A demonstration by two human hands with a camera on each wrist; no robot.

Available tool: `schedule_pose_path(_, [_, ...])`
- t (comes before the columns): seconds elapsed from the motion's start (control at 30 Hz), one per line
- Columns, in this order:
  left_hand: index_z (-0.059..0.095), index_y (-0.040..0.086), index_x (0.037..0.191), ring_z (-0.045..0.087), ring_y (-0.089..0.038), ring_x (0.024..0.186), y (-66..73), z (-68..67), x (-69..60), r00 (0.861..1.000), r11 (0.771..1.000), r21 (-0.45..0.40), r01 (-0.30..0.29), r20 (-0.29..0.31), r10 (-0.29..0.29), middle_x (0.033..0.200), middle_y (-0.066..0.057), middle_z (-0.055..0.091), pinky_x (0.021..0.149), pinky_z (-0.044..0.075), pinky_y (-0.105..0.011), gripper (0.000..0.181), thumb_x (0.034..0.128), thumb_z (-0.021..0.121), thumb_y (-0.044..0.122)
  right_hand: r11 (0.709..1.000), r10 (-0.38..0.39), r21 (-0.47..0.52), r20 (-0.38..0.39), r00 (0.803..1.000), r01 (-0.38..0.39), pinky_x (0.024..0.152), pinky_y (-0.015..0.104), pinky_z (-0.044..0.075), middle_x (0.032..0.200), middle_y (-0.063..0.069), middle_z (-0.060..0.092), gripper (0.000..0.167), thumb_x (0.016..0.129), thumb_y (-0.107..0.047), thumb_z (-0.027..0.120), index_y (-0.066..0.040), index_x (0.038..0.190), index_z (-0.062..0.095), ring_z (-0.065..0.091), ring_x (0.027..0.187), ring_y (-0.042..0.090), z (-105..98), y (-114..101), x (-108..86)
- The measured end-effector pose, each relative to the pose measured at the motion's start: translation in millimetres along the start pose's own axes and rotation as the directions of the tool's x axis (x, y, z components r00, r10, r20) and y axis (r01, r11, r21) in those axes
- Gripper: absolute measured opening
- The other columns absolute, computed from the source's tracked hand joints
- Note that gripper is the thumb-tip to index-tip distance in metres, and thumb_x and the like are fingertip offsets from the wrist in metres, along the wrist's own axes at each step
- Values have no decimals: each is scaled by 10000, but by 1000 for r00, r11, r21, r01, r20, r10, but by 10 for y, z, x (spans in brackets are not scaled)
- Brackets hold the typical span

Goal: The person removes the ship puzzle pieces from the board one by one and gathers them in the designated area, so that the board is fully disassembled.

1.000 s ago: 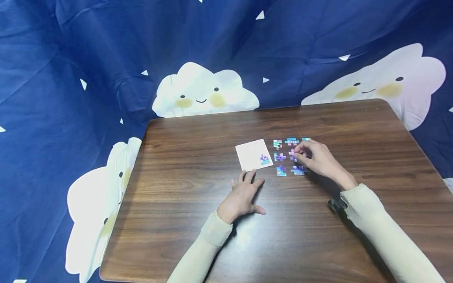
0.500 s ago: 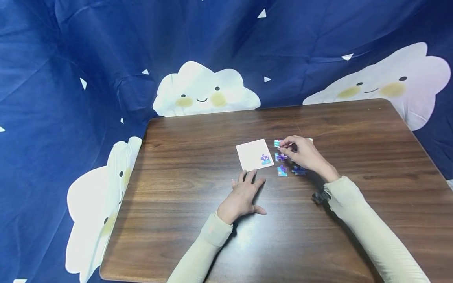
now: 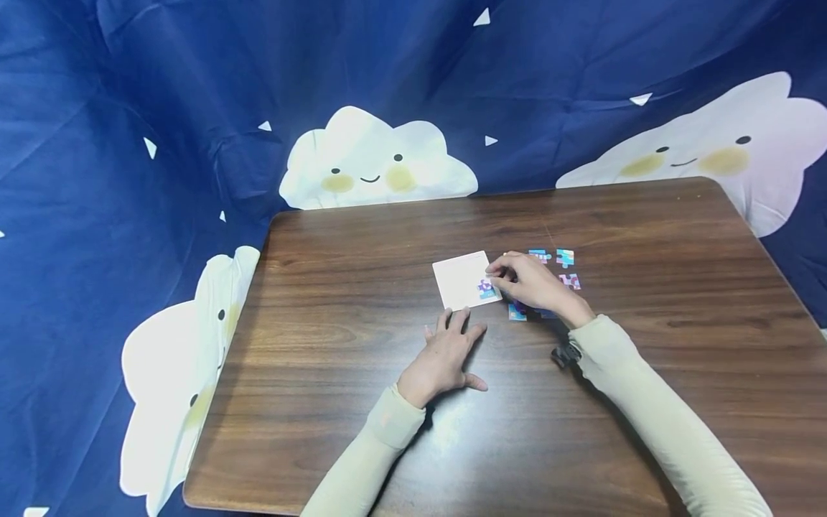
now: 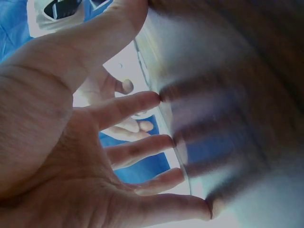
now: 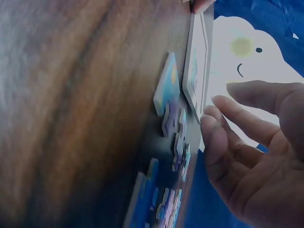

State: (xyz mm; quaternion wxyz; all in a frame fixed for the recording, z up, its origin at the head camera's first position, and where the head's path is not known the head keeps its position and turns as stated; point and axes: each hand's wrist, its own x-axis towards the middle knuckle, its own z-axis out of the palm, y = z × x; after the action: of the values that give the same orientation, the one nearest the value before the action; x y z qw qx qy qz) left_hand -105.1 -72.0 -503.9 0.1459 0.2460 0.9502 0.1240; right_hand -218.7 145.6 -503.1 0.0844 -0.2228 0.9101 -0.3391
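A square pale puzzle tray [image 3: 455, 282] lies on the table. One purple-and-blue puzzle piece [image 3: 487, 291] sits in its lower right corner. My left hand [image 3: 442, 365] rests on the tabletop with fingers spread, fingertips at the tray's near edge. Over the tray's right edge, my right hand [image 3: 533, 281] has thumb and index finger close together in a pinch on a small puzzle piece, mostly hidden by the fingertips. In the right wrist view, the curled right hand [image 5: 251, 142] is beside the tray [image 5: 195, 61], and its held piece cannot be made out.
Loose pieces lie right of the tray, among them a blue corner piece [image 3: 517, 312], a top right piece [image 3: 565, 258] and a pink piece [image 3: 569, 281]; the right hand covers others. Dark wooden table [image 3: 323, 323]; behind it hangs a blue cloth [image 3: 517, 64] with cloud prints.
My right hand has moved left from the middle of the loose pieces to the tray's right edge, uncovering pieces at the right. My left hand stays in place.
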Motion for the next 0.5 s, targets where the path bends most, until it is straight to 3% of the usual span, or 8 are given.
schedule_pose_path(0.27, [481, 201, 1561, 301, -494, 1529, 22, -24, 32, 1000, 1000, -7, 4, 10, -3, 1679, -175, 314, 1044, 422, -800, 1043, 679, 921, 540, 998, 0, -57, 16, 1000, 0, 822, 364, 483, 1091, 110, 700, 252, 1003, -121, 658, -30, 1227, 725, 611, 915, 221, 44, -12, 1])
schedule_pose_path(0.5, [467, 218, 1570, 283, -483, 1537, 25, -43, 41, 999, 1000, -7, 23, 31, -22, 1678, -161, 302, 1033, 432, -800, 1078, 653, 940, 532, 996, 11, -92, 12, 1000, -10, 859, 439, 503, 1071, 103, 683, 236, 1005, -138, 651, -45, 1204, 739, 615, 946, 250, 103, -24, 13])
